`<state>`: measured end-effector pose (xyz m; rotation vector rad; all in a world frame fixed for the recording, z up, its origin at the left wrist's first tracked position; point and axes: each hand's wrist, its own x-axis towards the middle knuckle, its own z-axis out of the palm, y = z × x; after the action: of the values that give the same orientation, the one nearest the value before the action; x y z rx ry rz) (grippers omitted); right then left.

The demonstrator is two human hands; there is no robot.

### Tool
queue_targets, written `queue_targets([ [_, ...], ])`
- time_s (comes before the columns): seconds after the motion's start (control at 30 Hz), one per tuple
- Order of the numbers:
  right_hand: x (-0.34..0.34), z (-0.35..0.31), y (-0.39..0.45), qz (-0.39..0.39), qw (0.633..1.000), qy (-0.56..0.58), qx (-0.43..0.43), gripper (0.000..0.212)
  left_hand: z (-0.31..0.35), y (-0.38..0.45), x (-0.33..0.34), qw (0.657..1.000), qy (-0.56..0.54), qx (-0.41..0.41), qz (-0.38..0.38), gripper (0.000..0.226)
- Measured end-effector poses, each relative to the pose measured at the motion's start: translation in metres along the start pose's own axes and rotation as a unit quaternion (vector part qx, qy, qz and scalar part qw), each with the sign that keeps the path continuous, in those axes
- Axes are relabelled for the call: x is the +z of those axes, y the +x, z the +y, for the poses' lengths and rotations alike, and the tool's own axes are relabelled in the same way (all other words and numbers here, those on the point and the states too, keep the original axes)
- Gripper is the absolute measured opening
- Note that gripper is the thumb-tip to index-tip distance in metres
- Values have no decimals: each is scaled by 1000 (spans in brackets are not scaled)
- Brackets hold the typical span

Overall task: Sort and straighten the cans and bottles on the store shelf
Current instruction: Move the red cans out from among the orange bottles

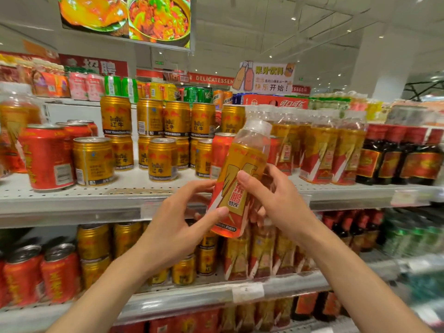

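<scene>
We are looking at a store shelf (72,192), its upper tier carrying three groups from left to right: red cans (48,157), gold cans (161,158) stacked two high at the back, and a row of matching gold-and-red bottles (319,152) standing upright, with dark bottles (396,157) just beyond them at the right. In front of this tier we are holding one gold-and-red bottle (240,181) clear of the shelf, in the air between the gold cans and the bottle row. Its long axis is tilting, the clear cap (260,124) leaning up and to the right, the base down and to the left. Both grips are grasping it: the left hand (177,224) is curling round the lower body with the thumb pressing on the label near the base, and the right hand (276,200) is wrapping the middle from the right side, thumb on the label's face. The relation that matters is the bearing of the matching row, which is lying to the right of and behind the held bottle, on the right hand's side. We are judging that the coming move calls for bringing the axis upright and carrying the bottle rightward into that row, label facing out; whether an open slot is waiting there cannot be told from this view.
</scene>
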<state>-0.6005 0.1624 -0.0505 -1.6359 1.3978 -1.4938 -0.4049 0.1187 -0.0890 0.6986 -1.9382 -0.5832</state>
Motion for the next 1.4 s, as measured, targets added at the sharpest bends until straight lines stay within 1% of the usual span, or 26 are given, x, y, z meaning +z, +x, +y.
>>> queue_targets([
  [0.1,-44,11,1,-1,1000,-8,-13,46,14,12,39,1000,4,4,-5,52],
  [0.2,-80,20,4,-2,1000,-18,-12,47,24,28,74,1000,9,9,-4,51],
  [0.27,-98,26,10,5,1000,-25,-16,51,28,38,91,1000,10,11,-9,53],
  [0.33,-114,29,16,24,998,-51,-31,59,32,49,105,1000,19,20,-3,53],
  [0.4,-128,29,26,41,994,-88,-49,61,33,60,112,997,55,45,34,44],
  [0.5,-142,27,46,62,988,-130,-60,60,28,72,105,979,118,52,156,28],
  [0.57,-145,31,60,74,984,-149,-59,65,19,77,93,960,151,25,234,34],
  [0.63,-142,38,72,82,979,-181,-52,80,7,82,81,944,189,-14,269,54],
  [0.7,-136,46,81,99,969,-221,-45,92,-3,85,74,942,222,-53,245,76],
  [0.73,-133,49,84,115,964,-236,-46,93,-6,86,73,945,226,-71,224,84],
  [0.8,-128,55,86,138,953,-265,-52,93,-12,88,73,949,226,-82,205,92],
  [0.9,-121,66,84,141,939,-309,-59,104,-18,92,71,951,221,-85,200,92],
  [0.97,-122,73,84,137,936,-320,-59,108,-21,94,70,954,221,-83,187,90],
  [1.1,-136,79,88,105,936,-331,-56,108,-25,97,69,955,228,-55,181,88],
  [1.27,-144,79,91,66,948,-305,-59,105,-31,100,75,958,226,-33,175,87],
  [1.4,-146,82,91,73,952,-288,-78,103,-35,99,74,963,203,-30,172,87],
])
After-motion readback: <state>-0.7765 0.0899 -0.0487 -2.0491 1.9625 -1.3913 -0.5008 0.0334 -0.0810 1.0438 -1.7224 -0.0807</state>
